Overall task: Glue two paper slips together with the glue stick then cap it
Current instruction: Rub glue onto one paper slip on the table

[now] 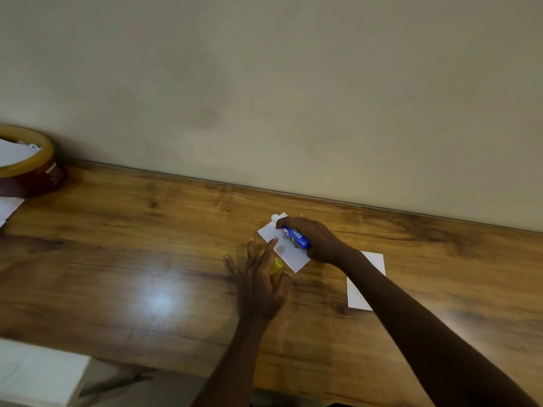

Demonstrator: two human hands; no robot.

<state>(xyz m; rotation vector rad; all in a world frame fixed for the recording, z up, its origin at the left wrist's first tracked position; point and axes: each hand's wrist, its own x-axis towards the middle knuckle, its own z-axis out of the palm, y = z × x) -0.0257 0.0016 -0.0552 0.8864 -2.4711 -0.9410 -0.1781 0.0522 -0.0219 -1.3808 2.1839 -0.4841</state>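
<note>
- The right hand [316, 240] has its fingers closed around the blue glue stick [296, 237], which lies tilted low with its white tip at the far corner of a white paper slip [289, 254]; that low angle looks chosen to drag the glue along the paper.
- This slip lies flat on the wooden bench [147, 259], turned diagonally, roughly in line with the glue stick, which would let the stroke run down its length.
- The left hand [261, 284] is spread, fingers open and gripping nothing; one fingertip rests on the near-left edge of the slip, likely to pin it so it does not slide under the glue stick.
- A yellow piece, probably the cap [276, 265], shows just under the left hand beside the slip; whether the hand touches it I cannot tell. Kept there, it is close by for closing the stick afterwards.
- The second paper slip [357, 298] lies apart to the right, partly hidden by the right forearm, clear of the glue and ready to be laid on.
- Judged from this, gluing is under way; joining and capping are not yet done.
- A brown tub [35, 171] with papers stands far left against the wall, out of the work.
</note>
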